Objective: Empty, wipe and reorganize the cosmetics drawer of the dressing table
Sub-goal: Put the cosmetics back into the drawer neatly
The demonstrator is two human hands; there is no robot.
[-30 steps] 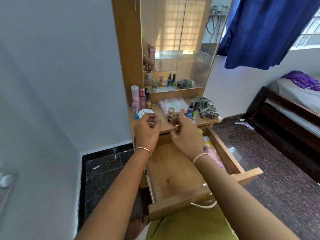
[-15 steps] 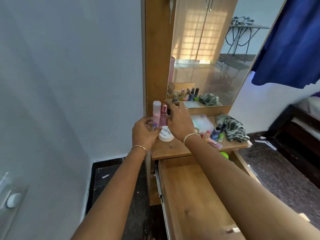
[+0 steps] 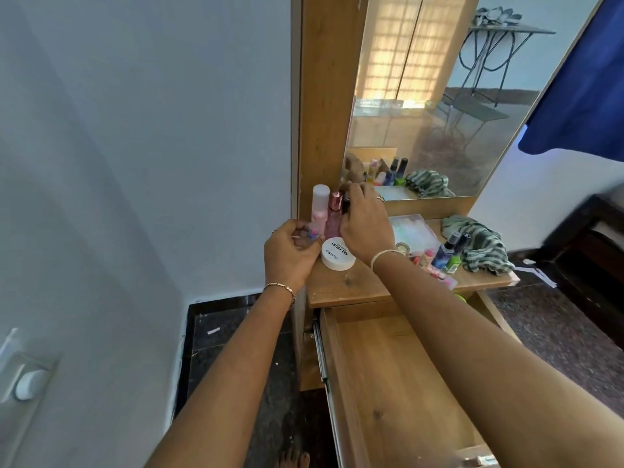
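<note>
drawer (image 3: 388, 383): pulled out under the tabletop (image 3: 351, 285). left hand (image 3: 290, 255): fingers curled round a small tube (image 3: 312, 235) by the white jar (image 3: 337, 257). right hand (image 3: 366, 224): fingertips pinching a dark bottle (image 3: 346, 205) beside the pink-capped bottle (image 3: 335, 211).

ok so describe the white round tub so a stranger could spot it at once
On the wooden shelf under the mirror, look to the left end, in front of the tall pink bottles. The white tub sits low and flat there, the only round white thing, with NAIL POLISH printed in black on its lid.
</note>
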